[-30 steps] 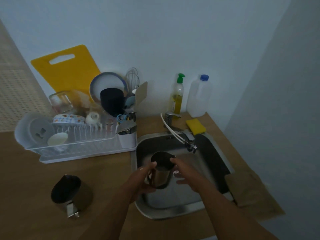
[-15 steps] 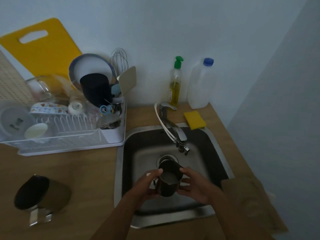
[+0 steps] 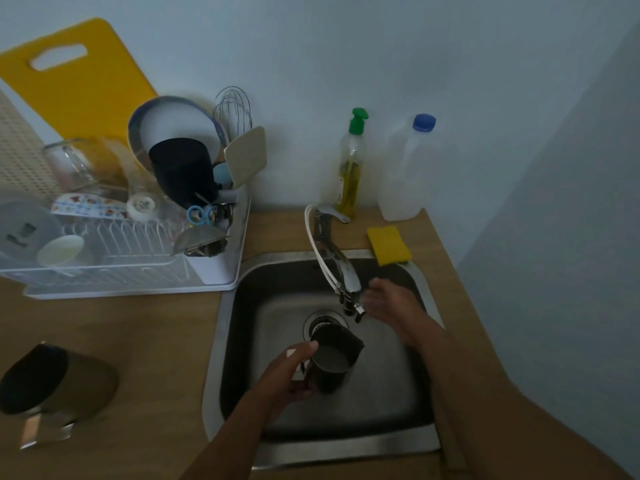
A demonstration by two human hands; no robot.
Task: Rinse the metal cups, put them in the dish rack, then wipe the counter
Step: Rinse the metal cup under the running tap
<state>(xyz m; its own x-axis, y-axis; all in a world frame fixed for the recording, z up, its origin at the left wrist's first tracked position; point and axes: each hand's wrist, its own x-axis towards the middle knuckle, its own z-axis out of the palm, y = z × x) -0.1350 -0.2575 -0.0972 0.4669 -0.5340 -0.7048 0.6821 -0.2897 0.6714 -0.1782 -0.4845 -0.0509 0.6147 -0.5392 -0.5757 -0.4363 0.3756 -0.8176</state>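
Observation:
My left hand [image 3: 289, 374] grips the handle of a small metal cup [image 3: 332, 360] held upright over the steel sink [image 3: 221, 341], just below the faucet spout [image 3: 346, 282]. Some liquid shows inside the cup. My right hand [image 3: 391, 306] is off the cup, fingers apart, beside the spout's tip on its right. A second, larger metal cup [image 3: 59, 382] lies on its side on the wooden counter [image 3: 145, 341] at the left. The white dish rack [image 3: 138, 268] stands behind it, left of the sink.
The rack holds a dark mug [image 3: 181, 174], a plate, glasses, a whisk and scissors. A yellow cutting board [image 3: 76, 77] leans on the wall. Behind the sink are a soap bottle [image 3: 351, 171], a white jug [image 3: 405, 171] and a yellow sponge [image 3: 388, 244].
My right hand let go of the small cup and rose to the faucet spout. My left hand keeps the cup over the sink. The view shifted slightly.

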